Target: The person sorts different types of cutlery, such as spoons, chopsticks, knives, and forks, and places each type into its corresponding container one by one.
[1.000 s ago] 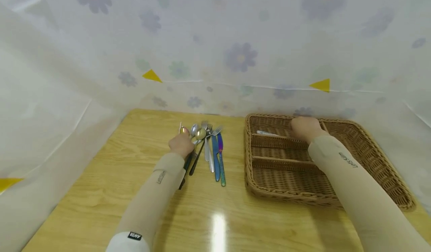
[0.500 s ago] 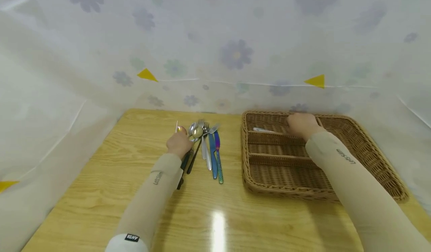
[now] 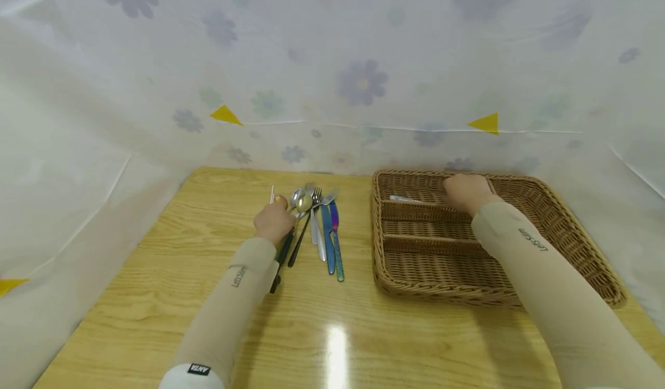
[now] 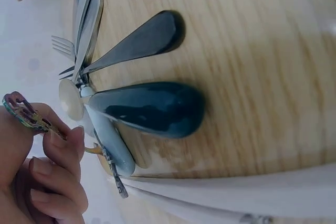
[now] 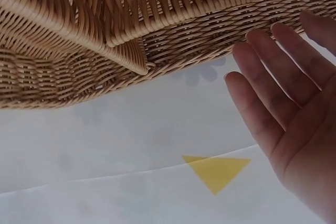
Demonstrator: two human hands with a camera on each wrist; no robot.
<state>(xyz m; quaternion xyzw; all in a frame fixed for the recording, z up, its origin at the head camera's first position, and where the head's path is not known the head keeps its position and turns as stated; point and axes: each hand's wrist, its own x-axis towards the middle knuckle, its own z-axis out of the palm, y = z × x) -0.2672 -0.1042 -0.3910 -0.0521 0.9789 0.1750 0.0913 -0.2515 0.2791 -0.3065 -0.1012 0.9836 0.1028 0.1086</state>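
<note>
My left hand [image 3: 273, 223] pinches a spoon with an ornate, iridescent openwork handle [image 4: 32, 116] between thumb and fingers, at the left side of a cutlery pile. The golden bowl [image 3: 281, 200] of a spoon shows just beyond the hand. Beside it lie a dark teal handle [image 4: 149, 107], a black handle [image 4: 142, 40], a pale gold spoon [image 3: 303, 203] and several forks [image 3: 329, 197]. My right hand [image 5: 291, 85] holds nothing; its fingers are extended at the back compartment of the wicker basket [image 3: 376, 245]. A pale patterned handle [image 3: 404, 199] lies in that compartment.
A blue knife [image 3: 328, 242] and a purple-to-green knife [image 3: 336, 245] lie at the pile's right side, between it and the basket. Dividers [image 3: 436, 239] split the basket into compartments. A flowered sheet [image 3: 363, 83] hangs behind the wooden table [image 3: 156, 273].
The head view has shifted slightly. My left hand has moved slightly left at the pile; the right hand stays at the basket's back compartment.
</note>
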